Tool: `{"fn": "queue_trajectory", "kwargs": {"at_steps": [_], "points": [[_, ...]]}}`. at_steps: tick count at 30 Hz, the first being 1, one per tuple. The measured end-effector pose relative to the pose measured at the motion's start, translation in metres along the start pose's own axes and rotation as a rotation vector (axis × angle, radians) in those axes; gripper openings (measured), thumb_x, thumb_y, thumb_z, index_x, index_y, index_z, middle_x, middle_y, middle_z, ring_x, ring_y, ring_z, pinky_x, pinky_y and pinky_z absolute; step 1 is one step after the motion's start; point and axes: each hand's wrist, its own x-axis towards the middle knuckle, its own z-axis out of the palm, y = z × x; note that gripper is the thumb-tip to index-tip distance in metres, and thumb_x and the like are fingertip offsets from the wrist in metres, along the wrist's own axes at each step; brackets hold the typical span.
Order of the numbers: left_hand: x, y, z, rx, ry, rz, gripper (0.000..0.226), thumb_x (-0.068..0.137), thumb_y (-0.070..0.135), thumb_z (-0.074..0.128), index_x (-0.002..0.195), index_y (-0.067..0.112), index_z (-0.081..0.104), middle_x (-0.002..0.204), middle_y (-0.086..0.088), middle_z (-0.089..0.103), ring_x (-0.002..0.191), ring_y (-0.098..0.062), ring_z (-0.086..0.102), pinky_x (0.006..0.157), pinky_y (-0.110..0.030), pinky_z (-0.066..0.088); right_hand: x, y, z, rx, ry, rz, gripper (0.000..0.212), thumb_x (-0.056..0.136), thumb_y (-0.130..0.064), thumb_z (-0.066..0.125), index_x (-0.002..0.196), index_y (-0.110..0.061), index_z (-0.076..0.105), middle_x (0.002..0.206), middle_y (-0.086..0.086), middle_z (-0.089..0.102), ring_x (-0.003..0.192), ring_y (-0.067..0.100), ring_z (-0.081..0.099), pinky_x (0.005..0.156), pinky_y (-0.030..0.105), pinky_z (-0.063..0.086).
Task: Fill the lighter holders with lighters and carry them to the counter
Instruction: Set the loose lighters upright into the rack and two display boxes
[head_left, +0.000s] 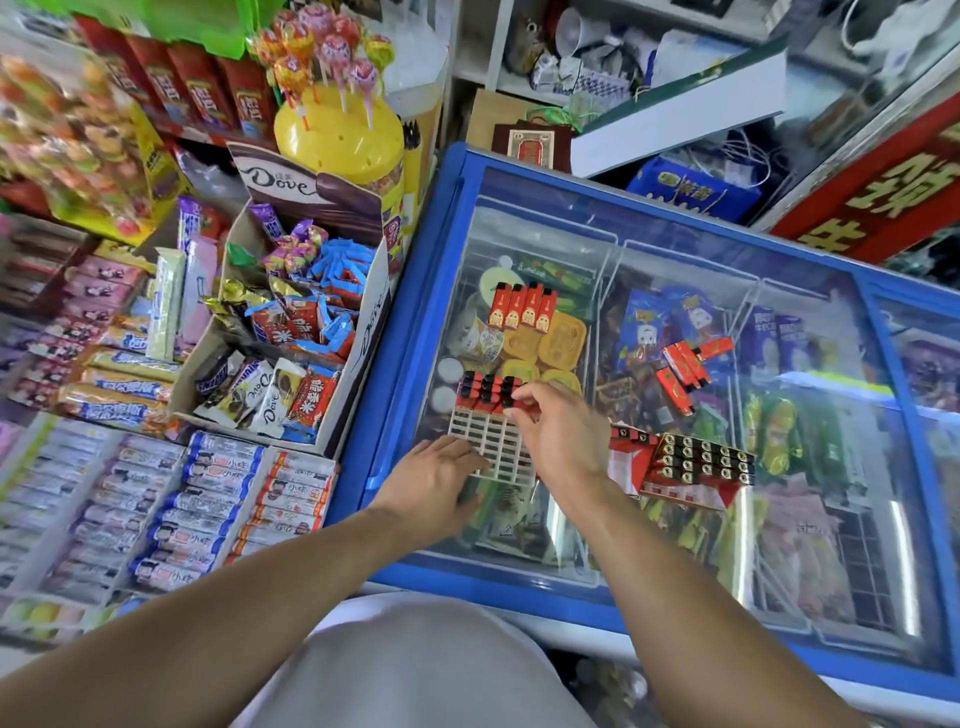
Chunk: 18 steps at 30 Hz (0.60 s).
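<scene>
The left hand (439, 465) lies flat, fingers straight, on the white grid holder (491, 447) while the right hand (558, 428) pinches a red lighter (511, 402).

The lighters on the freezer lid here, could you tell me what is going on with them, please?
A person is filling a white lighter holder that lies on the glass freezer lid. The left hand rests on the holder's near edge, steadying it, while the right hand pinches a red lighter into the far rows. Only those far rows are filled. Loose lighters, a row of four and an opened box lie nearby.
</scene>
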Motion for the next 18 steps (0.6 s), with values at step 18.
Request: {"fn": "queue_trajectory", "kwargs": {"at_steps": [18], "points": [[0.096, -0.015, -0.040, -0.058, -0.046, -0.098, 0.096, 0.079, 0.034, 0.084, 0.157, 0.023, 0.029, 0.155, 0.001, 0.042, 0.145, -0.021, 0.034, 0.120, -0.040, 0.025, 0.013, 0.024, -0.001, 0.032, -0.062, -0.052, 0.012, 0.089, -0.029, 0.074, 0.100, -0.031, 0.078, 0.087, -0.013, 0.064, 0.074, 0.004, 0.055, 0.054, 0.011, 0.024]]}}
